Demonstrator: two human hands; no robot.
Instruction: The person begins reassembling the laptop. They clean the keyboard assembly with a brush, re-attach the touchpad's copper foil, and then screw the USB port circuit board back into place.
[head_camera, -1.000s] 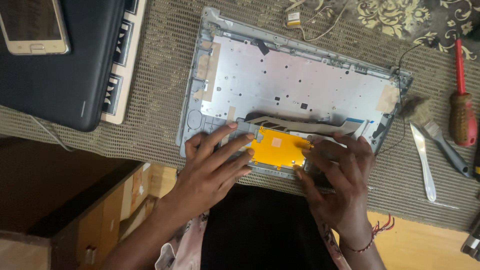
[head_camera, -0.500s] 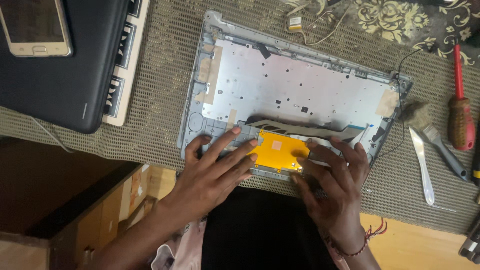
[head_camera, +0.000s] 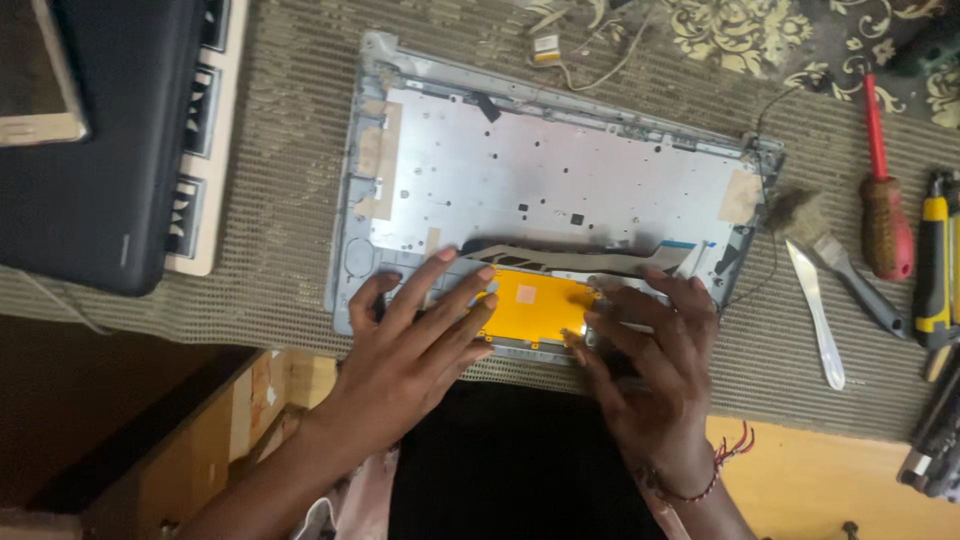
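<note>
Your orange touchpad panel (head_camera: 535, 308) sits at the near edge of the opened laptop case (head_camera: 560, 180), the silver shell lying inside-up on the woven mat (head_camera: 280, 240). Your left hand (head_camera: 415, 345) lies flat with fingers spread, fingertips resting on the panel's left edge and the case frame beside it. Your right hand (head_camera: 650, 365) is also spread, its fingertips pressing the panel's right edge; neither hand pinches anything. A flat ribbon strip (head_camera: 570, 260) runs just beyond the panel, between it and the keyboard backplate.

To your right, well apart from the case, lie a pale plastic pry tool (head_camera: 815, 315), a small brush (head_camera: 830, 255), a red-handled screwdriver (head_camera: 885, 200) and a yellow-and-black tool (head_camera: 935, 265); bare mat shows between the case's right edge and the pry tool. To your left, a black laptop (head_camera: 100, 150) rests on the mat with a phone (head_camera: 40, 75) on top, leaving a strip of bare mat beside the case. Loose cables (head_camera: 560, 50) sit past the far edge. The table edge is just below your wrists.
</note>
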